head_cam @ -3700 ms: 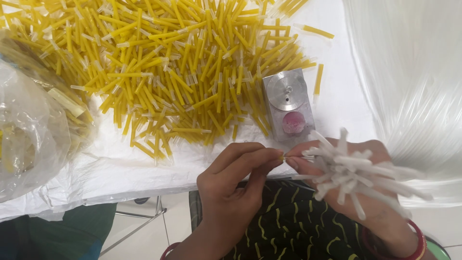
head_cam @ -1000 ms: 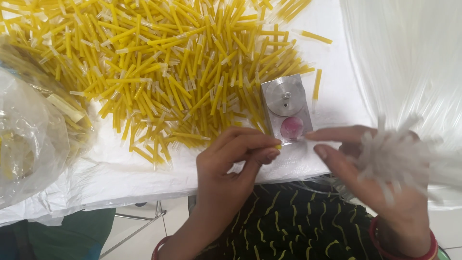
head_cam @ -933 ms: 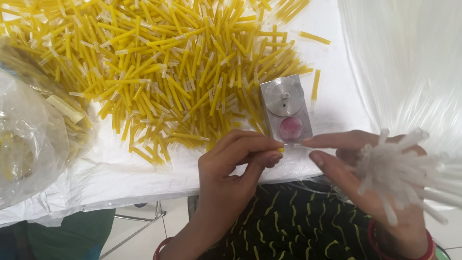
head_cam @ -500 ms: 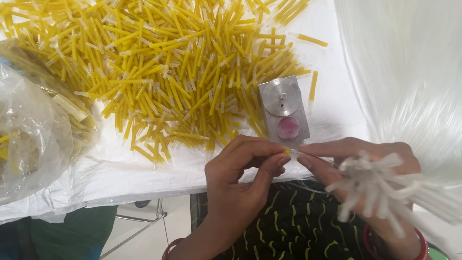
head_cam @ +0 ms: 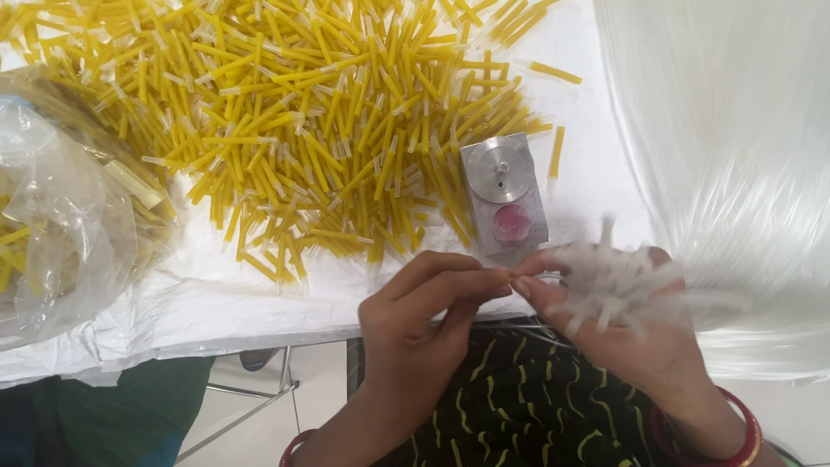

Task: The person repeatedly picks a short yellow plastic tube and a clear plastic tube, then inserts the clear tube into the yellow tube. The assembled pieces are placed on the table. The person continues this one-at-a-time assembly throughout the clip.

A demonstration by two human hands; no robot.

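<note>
Small yellow tube [head_cam: 512,278], pinched at the fingertips of both hands right where they meet, just off the near edge of the worktop [head_cam: 259,303] and over a dark lap with yellow squiggles [head_cam: 519,406]. Left hand [head_cam: 424,320] curled in, thumb and forefinger closed on that yellow bit. Right hand [head_cam: 622,337] closed too, fingertips meeting the left ones at the same spot, with a fanned bunch of white clear tubes [head_cam: 622,285] clamped in the fist and sticking out in all directions, blurred, so hard to count. Red bangle [head_cam: 735,432] on the right wrist, another reddish one barely showing at the left wrist down at the frame's bottom edge. Just beyond the fingertips, a small metal block [head_cam: 503,192] lying on the worktop, round silver knob on the far half, pink round pad on the near half. Touching and spreading away from that block, a huge loose pile of yellow tubes [head_cam: 294,130] with clear tips, covering most of the white sheet. One stray yellow tube [head_cam: 556,154] just right of the block. Off to the left, a crinkly clear plastic bag [head_cam: 60,216] with more yellow pieces inside. Along the right side, a big sheaf of fine white strands [head_cam: 735,156] draping down past the worktop edge.
</note>
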